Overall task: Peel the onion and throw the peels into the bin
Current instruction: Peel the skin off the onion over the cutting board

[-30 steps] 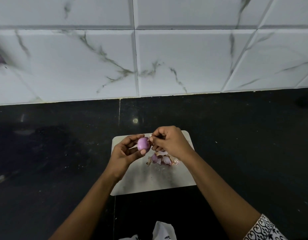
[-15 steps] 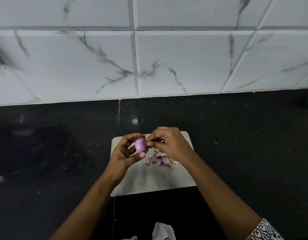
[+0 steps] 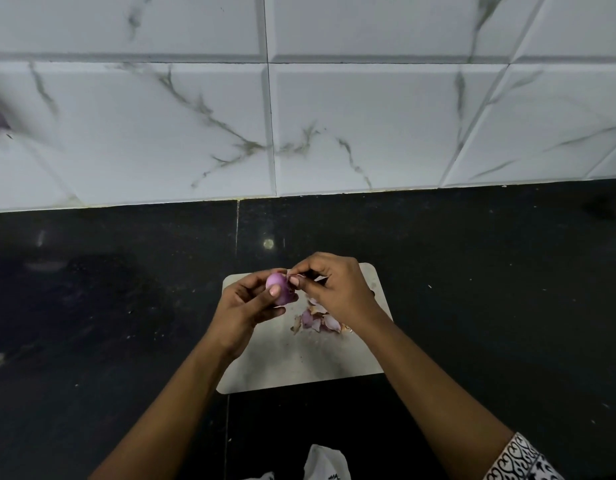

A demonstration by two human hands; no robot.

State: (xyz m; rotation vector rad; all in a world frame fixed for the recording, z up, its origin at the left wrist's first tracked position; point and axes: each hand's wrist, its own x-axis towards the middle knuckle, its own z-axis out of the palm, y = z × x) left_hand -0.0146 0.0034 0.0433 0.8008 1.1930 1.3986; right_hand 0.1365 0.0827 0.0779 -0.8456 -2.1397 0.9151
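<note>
Left hand (image 3: 246, 303) grips the onion (image 3: 278, 287); right hand (image 3: 337, 289) pinches skin at its right side.

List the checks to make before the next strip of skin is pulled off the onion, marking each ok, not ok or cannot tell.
1. Onion gripped by left hand: ok, fingers curl round it.
2. Right hand pinching skin at the onion's top: ok.
3. Peels piled together on the board: ok.
4. Onion's far side bare: cannot tell, hidden.
5. Bin in view: not ok, none visible.
</note>
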